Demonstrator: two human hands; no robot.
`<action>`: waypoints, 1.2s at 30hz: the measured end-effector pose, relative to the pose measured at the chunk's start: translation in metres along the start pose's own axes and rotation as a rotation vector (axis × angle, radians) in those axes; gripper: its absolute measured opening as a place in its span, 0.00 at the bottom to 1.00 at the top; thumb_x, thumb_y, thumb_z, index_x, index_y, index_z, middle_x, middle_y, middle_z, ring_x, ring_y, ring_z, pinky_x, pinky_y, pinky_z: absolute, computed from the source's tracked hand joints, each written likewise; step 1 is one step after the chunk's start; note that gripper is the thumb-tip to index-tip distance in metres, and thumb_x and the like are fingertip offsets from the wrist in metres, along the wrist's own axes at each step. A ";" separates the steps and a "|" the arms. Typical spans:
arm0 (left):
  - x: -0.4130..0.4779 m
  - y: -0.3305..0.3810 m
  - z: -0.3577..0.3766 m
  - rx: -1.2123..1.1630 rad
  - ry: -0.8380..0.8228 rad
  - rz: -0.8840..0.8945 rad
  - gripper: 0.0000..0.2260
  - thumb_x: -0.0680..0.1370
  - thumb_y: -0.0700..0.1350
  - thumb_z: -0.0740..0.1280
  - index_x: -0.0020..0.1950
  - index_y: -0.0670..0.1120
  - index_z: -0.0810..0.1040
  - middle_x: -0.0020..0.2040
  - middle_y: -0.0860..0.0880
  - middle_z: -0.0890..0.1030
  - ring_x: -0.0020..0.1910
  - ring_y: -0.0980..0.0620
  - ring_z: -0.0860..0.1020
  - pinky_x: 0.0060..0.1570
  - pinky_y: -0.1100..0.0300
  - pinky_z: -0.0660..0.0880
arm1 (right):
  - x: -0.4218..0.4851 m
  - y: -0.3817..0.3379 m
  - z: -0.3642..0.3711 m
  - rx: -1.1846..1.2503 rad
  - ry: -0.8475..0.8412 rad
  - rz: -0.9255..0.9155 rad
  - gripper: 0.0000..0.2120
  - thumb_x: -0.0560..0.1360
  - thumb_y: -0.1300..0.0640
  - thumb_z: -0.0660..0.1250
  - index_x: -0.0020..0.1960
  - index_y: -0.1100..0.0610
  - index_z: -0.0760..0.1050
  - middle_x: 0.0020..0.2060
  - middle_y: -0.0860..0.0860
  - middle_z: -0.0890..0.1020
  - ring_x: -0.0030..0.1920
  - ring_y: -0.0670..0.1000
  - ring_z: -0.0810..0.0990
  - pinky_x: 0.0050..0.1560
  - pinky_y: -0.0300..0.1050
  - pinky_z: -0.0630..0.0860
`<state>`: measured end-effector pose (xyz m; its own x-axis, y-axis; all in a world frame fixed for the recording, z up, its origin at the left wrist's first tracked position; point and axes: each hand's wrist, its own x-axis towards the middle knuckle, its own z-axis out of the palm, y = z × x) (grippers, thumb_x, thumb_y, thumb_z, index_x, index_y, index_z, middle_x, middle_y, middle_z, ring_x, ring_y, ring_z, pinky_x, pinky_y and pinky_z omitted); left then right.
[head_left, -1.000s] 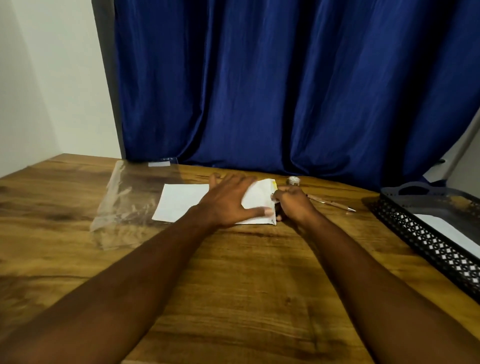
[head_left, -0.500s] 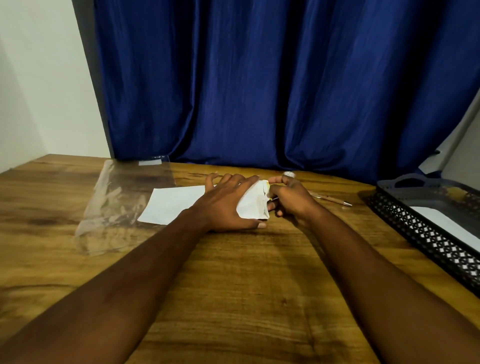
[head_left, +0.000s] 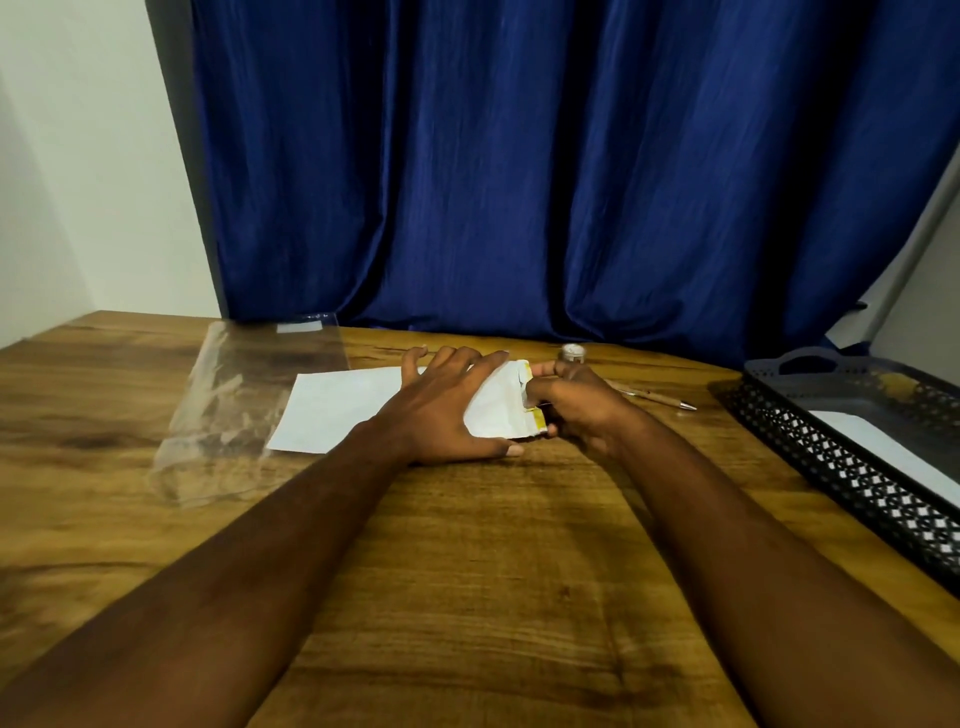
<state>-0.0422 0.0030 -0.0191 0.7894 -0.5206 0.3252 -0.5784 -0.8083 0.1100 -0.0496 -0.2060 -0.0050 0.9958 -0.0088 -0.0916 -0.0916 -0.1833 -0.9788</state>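
- Head view, work piece: a white envelope (head_left: 353, 410) lies flat on the wooden table (head_left: 493, 571), long axis running 9 to 3 o'clock, just above the picture's centre.
- Head view, left hand (head_left: 447, 410): laid palm-down on the envelope's right half, fingers (head_left: 467, 358) straight and slightly spread, pointing to 1 o'clock. Judged purpose: to pin the paper so that it does not slide under a pull from the other end.
- Head view, right hand (head_left: 582, 410): at the envelope's 3 o'clock end, fingers (head_left: 543, 370) curled and clamped on the raised end, where a yellow strip (head_left: 535, 418) shows along the edge (probably the seal liner). That end is lifted off the table; it appears that the flap is being opened or its strip peeled.
- Head view, surroundings: a clear plastic sleeve (head_left: 244, 395) at 9 o'clock of the envelope, its edge under or against the paper, cannot tell which. A pen (head_left: 654, 397) lies at 3 o'clock beyond the right hand, apart from it. A small round metal-topped item (head_left: 571, 353) stands at 12 o'clock of that hand.
- Head view, far right: a black mesh tray (head_left: 852, 467) holds a white sheet (head_left: 893, 447), within reach, likely for finished pieces.
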 end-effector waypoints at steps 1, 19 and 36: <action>0.000 0.001 0.000 -0.003 -0.003 0.004 0.51 0.69 0.78 0.66 0.83 0.59 0.48 0.79 0.52 0.61 0.78 0.49 0.57 0.77 0.39 0.44 | 0.000 0.000 0.000 -0.008 0.004 0.003 0.18 0.73 0.68 0.69 0.62 0.58 0.78 0.54 0.61 0.87 0.44 0.56 0.83 0.29 0.43 0.71; -0.003 -0.015 -0.004 -0.050 -0.070 -0.093 0.51 0.66 0.82 0.62 0.82 0.62 0.48 0.83 0.52 0.59 0.81 0.48 0.56 0.78 0.37 0.42 | 0.022 0.024 -0.017 -1.042 -0.015 -0.344 0.39 0.77 0.30 0.62 0.84 0.41 0.57 0.82 0.47 0.64 0.82 0.54 0.60 0.79 0.69 0.53; -0.003 -0.018 -0.001 -0.039 -0.068 -0.051 0.51 0.66 0.82 0.63 0.83 0.62 0.47 0.81 0.53 0.60 0.80 0.50 0.57 0.77 0.36 0.43 | 0.020 0.006 -0.013 -1.165 0.012 -0.247 0.29 0.73 0.26 0.66 0.59 0.48 0.78 0.60 0.51 0.76 0.65 0.55 0.72 0.66 0.60 0.65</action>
<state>-0.0346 0.0197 -0.0208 0.8294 -0.4978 0.2536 -0.5438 -0.8234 0.1620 -0.0304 -0.2201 -0.0102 0.9860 0.1445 0.0837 0.1594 -0.9638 -0.2137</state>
